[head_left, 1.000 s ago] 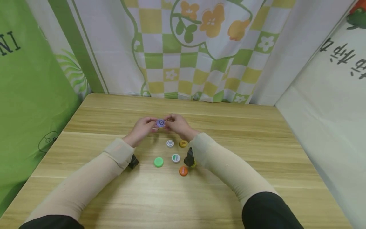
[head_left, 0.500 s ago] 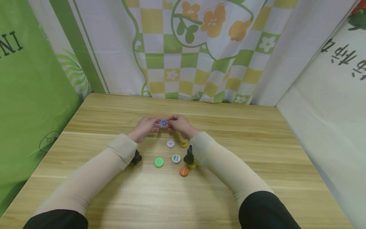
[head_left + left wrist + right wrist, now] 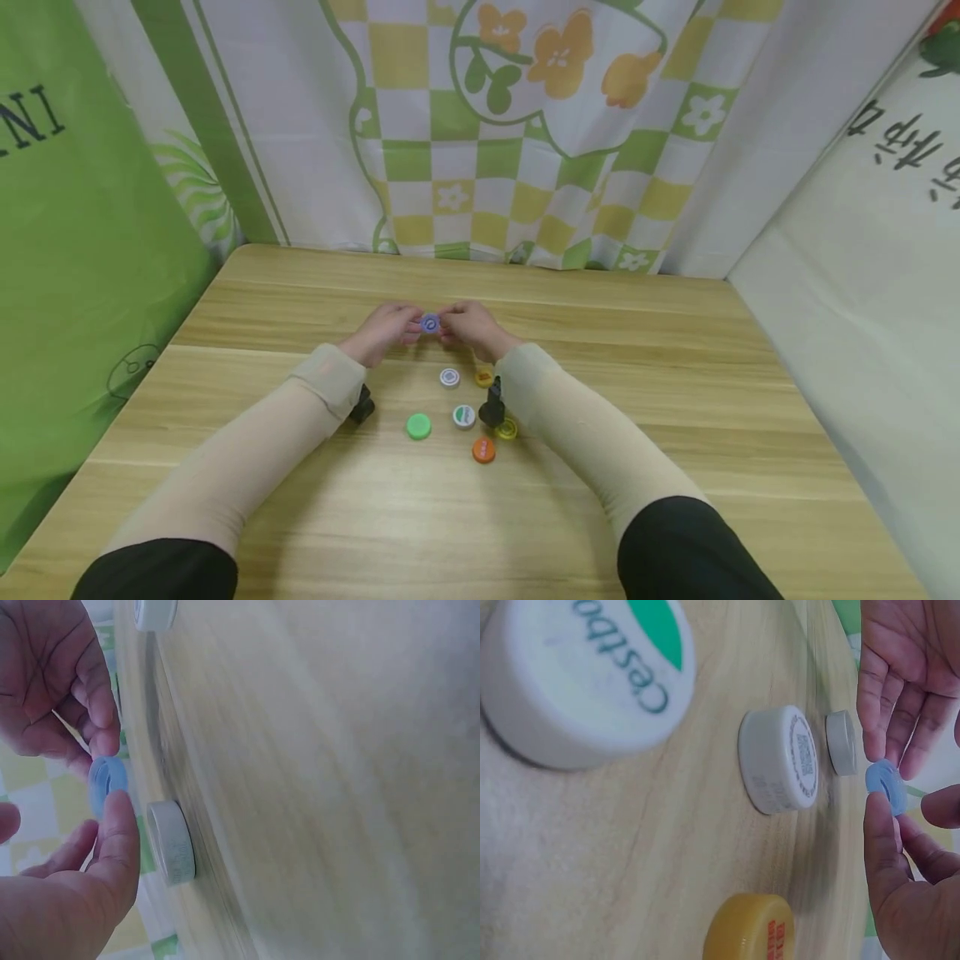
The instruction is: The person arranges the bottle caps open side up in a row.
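Note:
A blue-purple bottle cap [image 3: 430,323] with a dark symbol is held just above the table, between both hands. From the left, my left hand [image 3: 388,330] holds its edge with the fingertips. My right hand [image 3: 472,328] pinches the opposite side. In the right wrist view the cap [image 3: 886,786] looks translucent blue and stands tilted on edge, with the right fingers [image 3: 885,832] against it. A pale bottle cap [image 3: 171,843] rests on the table close by the hands; the hands hide it in the head view.
Nearer me lie a white cap [image 3: 449,378], an amber cap [image 3: 483,377], a white-and-green cap [image 3: 464,417], a green cap [image 3: 418,427], a yellow cap [image 3: 507,428] and an orange cap [image 3: 483,451]. Black wrist cameras [image 3: 492,405] hang low beside them. A patterned curtain [image 3: 510,167] closes the back.
Both hands still hold the blue-purple bottle cap. The left hand and the cap have shifted slightly right. More of the yellow cap shows beside the right wrist camera.

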The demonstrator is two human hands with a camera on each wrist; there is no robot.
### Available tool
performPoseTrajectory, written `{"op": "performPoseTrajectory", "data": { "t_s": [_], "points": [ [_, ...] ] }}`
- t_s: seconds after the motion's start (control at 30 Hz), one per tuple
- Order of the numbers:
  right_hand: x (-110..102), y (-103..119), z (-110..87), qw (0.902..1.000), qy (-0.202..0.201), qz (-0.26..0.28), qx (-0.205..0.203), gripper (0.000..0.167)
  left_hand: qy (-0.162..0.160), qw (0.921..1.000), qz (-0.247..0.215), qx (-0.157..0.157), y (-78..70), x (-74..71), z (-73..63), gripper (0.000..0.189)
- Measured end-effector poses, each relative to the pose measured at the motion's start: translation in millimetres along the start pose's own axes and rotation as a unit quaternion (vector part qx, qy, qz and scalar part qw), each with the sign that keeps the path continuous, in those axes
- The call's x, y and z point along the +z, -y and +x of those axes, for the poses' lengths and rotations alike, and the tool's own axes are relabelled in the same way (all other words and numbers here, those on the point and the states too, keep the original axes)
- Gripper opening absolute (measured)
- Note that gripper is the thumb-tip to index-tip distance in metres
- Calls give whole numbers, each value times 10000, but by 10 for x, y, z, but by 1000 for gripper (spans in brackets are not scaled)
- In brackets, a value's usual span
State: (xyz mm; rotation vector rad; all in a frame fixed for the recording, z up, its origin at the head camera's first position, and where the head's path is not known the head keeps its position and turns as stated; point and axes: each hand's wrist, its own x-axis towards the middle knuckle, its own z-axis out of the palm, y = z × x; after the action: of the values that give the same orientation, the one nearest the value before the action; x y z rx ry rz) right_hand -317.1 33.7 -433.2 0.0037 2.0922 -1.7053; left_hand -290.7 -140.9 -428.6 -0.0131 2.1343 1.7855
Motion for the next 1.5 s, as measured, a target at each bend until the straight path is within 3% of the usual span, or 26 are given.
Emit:
{"op": "performPoseTrajectory", "data": {
  "t_s": [0.17, 0.37, 0.8, 1.0, 1.5],
  "points": [
    [6, -6, 15, 9999, -18, 54, 145, 28, 20, 9996, 289, -22, -8, 23, 65, 38],
    [-8, -28, 62, 9998, 74, 44, 201, 31, 90, 9995, 281, -137, -6, 35, 119, 28],
    [0, -30, 95, 9991, 119, -278, 297, 29, 217, 9950, 959, -195, -14, -21, 190, 45],
    [-5, -42, 111, 9985, 112, -463, 281, 30, 185, 9926, 1178, -221, -31, -14, 181, 41],
    [-16, -49, 89, 9990, 105, -273, 326, 29, 226, 9926, 1184, -141, -36, 19, 189, 39]
  ]
}}
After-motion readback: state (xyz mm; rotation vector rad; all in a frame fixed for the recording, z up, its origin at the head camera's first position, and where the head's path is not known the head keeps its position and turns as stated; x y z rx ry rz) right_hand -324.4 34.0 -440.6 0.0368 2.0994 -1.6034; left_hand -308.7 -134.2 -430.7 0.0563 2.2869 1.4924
